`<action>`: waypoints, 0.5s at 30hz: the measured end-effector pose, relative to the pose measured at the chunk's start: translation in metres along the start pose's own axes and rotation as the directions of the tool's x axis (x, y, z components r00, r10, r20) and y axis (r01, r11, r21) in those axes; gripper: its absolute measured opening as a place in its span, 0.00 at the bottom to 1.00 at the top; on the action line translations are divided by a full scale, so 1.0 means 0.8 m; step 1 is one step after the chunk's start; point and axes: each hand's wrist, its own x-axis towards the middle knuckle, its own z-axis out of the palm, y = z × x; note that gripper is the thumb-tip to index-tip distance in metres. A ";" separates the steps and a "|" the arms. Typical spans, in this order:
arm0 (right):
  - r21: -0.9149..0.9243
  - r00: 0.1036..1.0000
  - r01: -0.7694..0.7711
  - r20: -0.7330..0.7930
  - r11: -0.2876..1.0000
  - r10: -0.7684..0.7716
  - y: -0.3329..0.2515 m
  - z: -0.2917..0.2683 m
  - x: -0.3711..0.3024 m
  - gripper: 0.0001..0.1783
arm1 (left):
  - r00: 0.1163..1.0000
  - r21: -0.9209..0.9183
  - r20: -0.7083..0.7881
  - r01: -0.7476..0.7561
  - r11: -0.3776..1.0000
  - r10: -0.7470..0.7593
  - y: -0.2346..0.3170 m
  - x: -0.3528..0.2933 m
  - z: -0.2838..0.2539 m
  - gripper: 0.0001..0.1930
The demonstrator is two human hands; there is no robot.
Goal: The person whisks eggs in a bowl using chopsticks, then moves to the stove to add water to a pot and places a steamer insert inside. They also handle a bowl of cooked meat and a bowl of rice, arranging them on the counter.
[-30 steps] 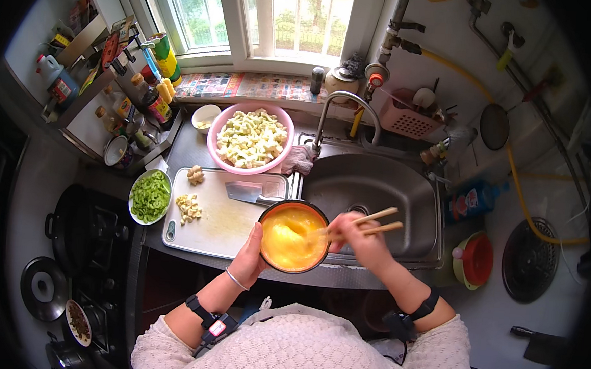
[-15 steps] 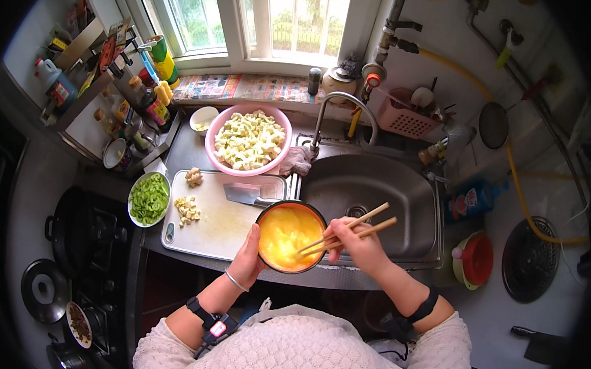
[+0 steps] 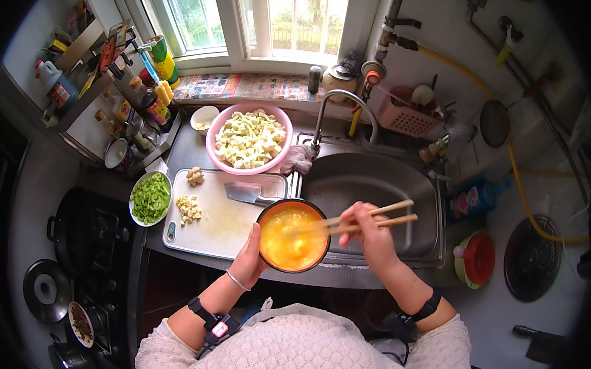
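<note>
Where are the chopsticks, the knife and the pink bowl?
Chopsticks (image 3: 398,220): head view, rear part of one stick.
Knife (image 3: 242,192): head view, blade.
Pink bowl (image 3: 212,135): head view, left rim.

The person before me wears a cream knit top (image 3: 299,347) with small openwork diamonds and sleeves (image 3: 444,349) ending near the elbows. A slim silvery bangle (image 3: 237,280) circles the wrist behind the left hand (image 3: 249,255). Each forearm carries a black strap (image 3: 430,304) and a boxy black device (image 3: 402,326), the left one with a pale, red-edged screen (image 3: 219,329), the right one near a dark cable (image 3: 396,358).
</note>
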 end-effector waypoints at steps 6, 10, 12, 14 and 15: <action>-0.067 0.980 -0.050 0.188 0.997 0.062 -0.008 0.005 -0.014 0.13 | 1.000 0.010 0.000 -0.017 1.000 0.017 -0.011 0.003 -0.011 0.34; -0.286 0.870 0.484 0.253 0.827 -0.423 -0.040 0.003 -0.004 0.08 | 0.999 -0.003 0.038 -0.039 0.999 0.040 -0.010 0.000 -0.014 0.34; -0.408 0.761 0.648 0.324 0.642 -0.562 -0.055 0.006 -0.002 0.04 | 0.998 -0.004 0.044 -0.042 0.999 0.043 -0.006 0.001 -0.013 0.34; -0.545 0.753 0.652 0.387 0.527 -0.532 -0.062 0.006 -0.006 0.04 | 0.998 0.000 0.036 -0.045 0.999 0.045 -0.003 0.002 -0.013 0.34; -0.603 0.750 0.651 0.418 0.461 -0.513 -0.062 0.006 -0.009 0.04 | 0.999 0.008 0.024 -0.047 0.999 0.046 -0.002 0.003 -0.012 0.34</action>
